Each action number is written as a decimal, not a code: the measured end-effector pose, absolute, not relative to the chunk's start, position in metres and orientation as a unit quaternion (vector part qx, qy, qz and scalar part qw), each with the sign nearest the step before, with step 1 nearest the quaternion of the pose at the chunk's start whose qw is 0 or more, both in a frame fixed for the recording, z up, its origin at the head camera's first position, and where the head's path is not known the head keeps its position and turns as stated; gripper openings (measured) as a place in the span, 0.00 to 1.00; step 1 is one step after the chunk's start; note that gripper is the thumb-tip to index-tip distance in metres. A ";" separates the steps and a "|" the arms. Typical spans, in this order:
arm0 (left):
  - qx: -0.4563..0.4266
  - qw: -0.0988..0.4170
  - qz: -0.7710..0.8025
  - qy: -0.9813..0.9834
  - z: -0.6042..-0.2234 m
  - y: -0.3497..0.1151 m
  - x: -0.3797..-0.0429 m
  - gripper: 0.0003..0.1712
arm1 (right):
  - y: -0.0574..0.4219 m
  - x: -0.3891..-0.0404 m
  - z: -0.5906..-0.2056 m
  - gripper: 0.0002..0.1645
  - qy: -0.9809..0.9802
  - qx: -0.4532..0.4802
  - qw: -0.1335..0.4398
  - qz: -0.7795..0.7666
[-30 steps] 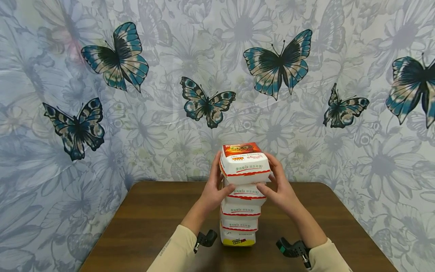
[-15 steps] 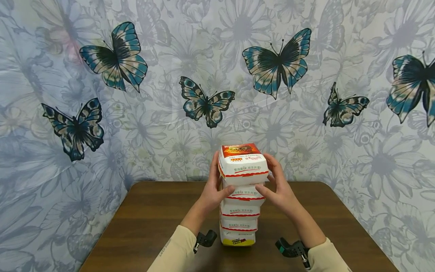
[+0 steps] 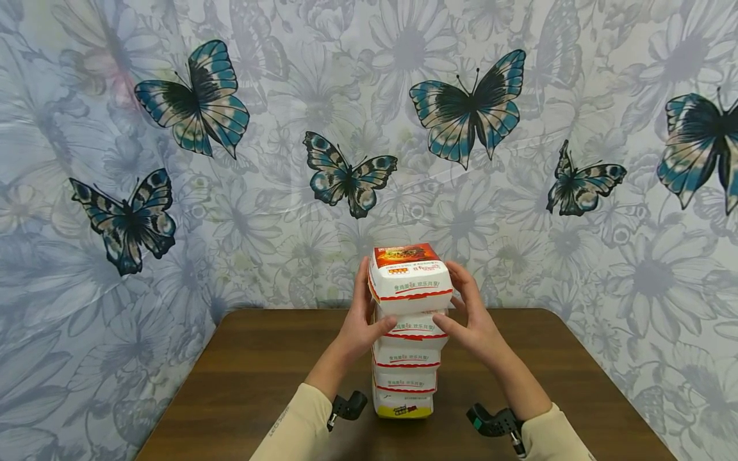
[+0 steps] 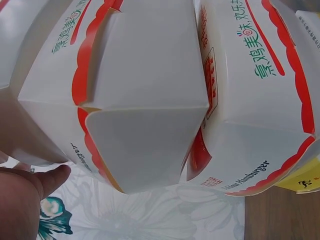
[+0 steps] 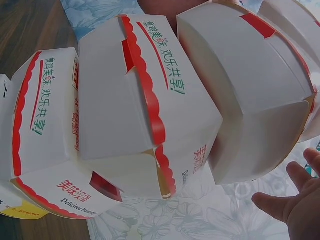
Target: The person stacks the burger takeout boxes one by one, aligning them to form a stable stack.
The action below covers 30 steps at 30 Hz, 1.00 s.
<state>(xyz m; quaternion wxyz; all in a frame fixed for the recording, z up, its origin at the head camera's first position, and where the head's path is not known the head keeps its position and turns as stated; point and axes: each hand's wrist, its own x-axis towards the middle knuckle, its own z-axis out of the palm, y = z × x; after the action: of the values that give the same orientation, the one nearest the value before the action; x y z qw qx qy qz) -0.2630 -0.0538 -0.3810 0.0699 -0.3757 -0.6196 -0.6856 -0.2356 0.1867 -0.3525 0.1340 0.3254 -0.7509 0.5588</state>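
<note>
Several white burger boxes with red scalloped trim stand in one upright, uneven stack. The top box [image 3: 412, 285] has a red burger picture on its lid, and the bottom box [image 3: 403, 406] has a yellow band. My left hand [image 3: 361, 326] lies along the left side of the top box, its thumb at the front of the second box [image 3: 416, 328]. On the other side my right hand [image 3: 475, 323] has its fingers behind the top box's right edge and its thumb near the second box. In the right wrist view, the right fingers [image 5: 295, 192] are spread beside the boxes.
The stack stands on a brown wooden table [image 3: 277, 358]. Close behind the table hangs a pale floral cloth [image 3: 277, 256] printed with blue butterflies. A black wrist camera [image 3: 348, 406] is worn at the left cuff and another camera [image 3: 492, 420] at the right.
The top box has shifted slightly left, and the second box a little too. The bottom box and both hands stay nearly in place.
</note>
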 end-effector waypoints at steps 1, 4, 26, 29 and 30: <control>-0.378 0.071 -0.686 -0.618 -0.381 -0.054 -0.263 0.59 | 0.187 -0.236 -0.353 0.51 -0.751 0.326 0.134 0.559; -0.387 0.072 -0.688 -0.610 -0.382 -0.053 -0.264 0.61 | 0.186 -0.236 -0.354 0.52 -0.749 0.329 0.137 0.559; -0.390 0.089 -0.688 -0.606 -0.385 -0.055 -0.266 0.65 | 0.185 -0.238 -0.357 0.53 -0.744 0.337 0.146 0.558; -0.391 0.088 -0.689 -0.604 -0.384 -0.056 -0.265 0.65 | 0.185 -0.238 -0.357 0.53 -0.744 0.337 0.144 0.559; -0.391 0.087 -0.689 -0.604 -0.384 -0.056 -0.265 0.65 | 0.185 -0.238 -0.357 0.53 -0.744 0.336 0.142 0.560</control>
<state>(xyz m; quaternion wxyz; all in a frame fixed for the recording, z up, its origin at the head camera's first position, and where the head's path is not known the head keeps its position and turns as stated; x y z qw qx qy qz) -0.2648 -0.0560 -0.3835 0.0875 -0.3909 -0.6037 -0.6893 -0.2383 0.1851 -0.3574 0.1423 0.3357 -0.7443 0.5596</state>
